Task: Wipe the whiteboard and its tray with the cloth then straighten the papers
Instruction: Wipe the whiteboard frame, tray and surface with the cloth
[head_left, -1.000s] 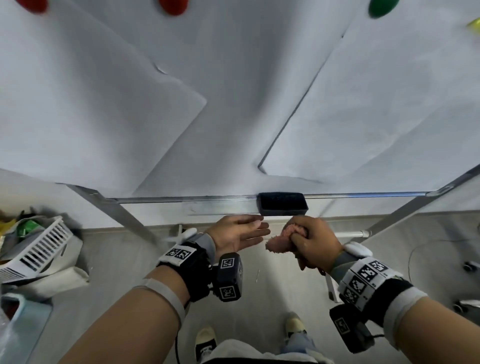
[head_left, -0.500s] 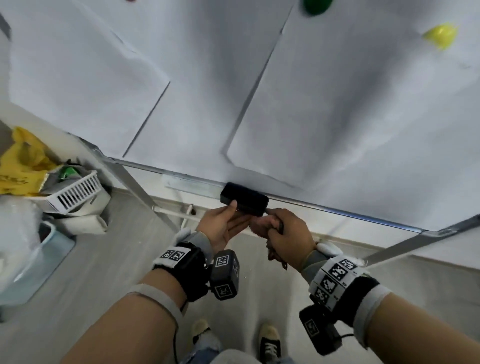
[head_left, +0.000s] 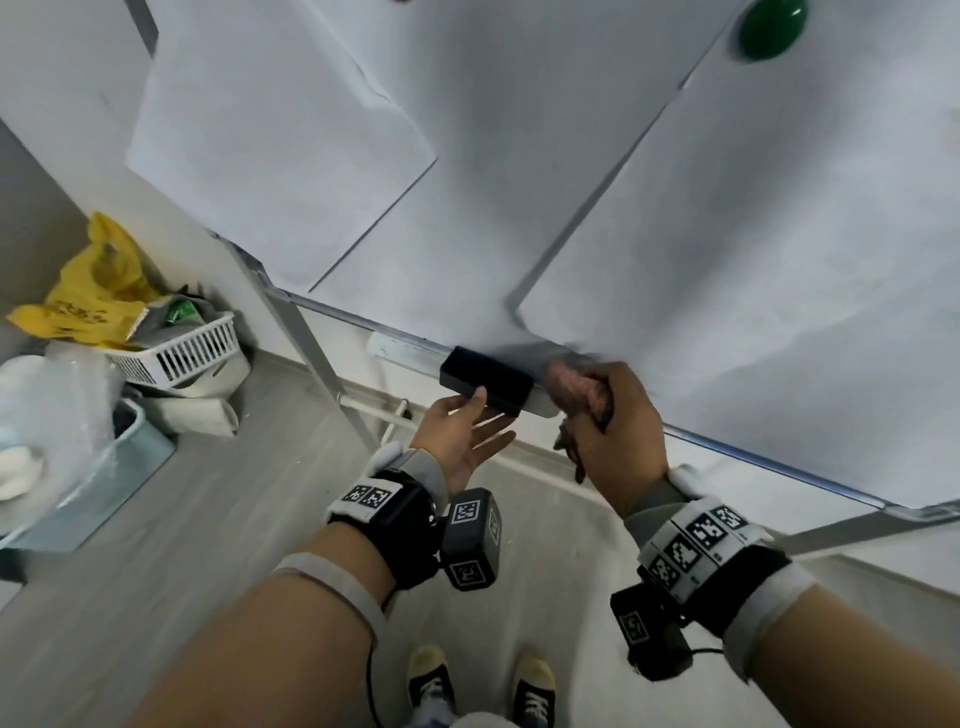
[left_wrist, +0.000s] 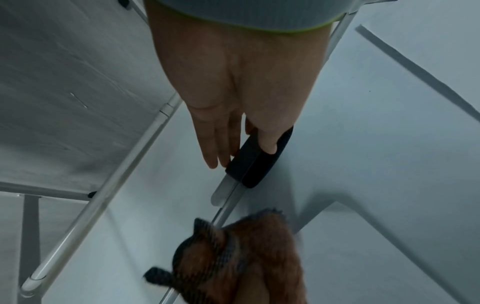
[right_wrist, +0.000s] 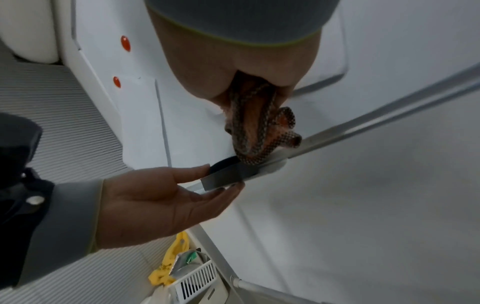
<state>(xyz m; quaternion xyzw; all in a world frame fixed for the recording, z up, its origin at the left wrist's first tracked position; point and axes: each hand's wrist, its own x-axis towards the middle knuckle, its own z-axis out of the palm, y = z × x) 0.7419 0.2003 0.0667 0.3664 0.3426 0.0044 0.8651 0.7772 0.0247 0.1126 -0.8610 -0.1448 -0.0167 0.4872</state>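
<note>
The whiteboard (head_left: 519, 156) carries a skewed left paper (head_left: 275, 156) and a tilted right paper (head_left: 779, 260). A black eraser (head_left: 485, 379) lies on the narrow tray (head_left: 400, 348) along the board's lower edge. My left hand (head_left: 493, 415) pinches the eraser (left_wrist: 257, 164), thumb on top and straight fingers beneath. My right hand (head_left: 602, 410) grips a bunched pinkish cloth (head_left: 571, 389) with a dark checked border. The cloth (right_wrist: 254, 131) presses on the tray (right_wrist: 275, 164) just right of the eraser (right_wrist: 226, 176).
A green magnet (head_left: 769, 28) pins the right paper. The stand's metal leg (head_left: 322, 374) slants down left of my hands. On the floor at left sit a white basket (head_left: 192, 348), a yellow bag (head_left: 93, 291) and a pale blue bin (head_left: 130, 452).
My left hand rose from below the tray and took the eraser. My right hand lifted the cloth onto the tray beside it. The head view swung left.
</note>
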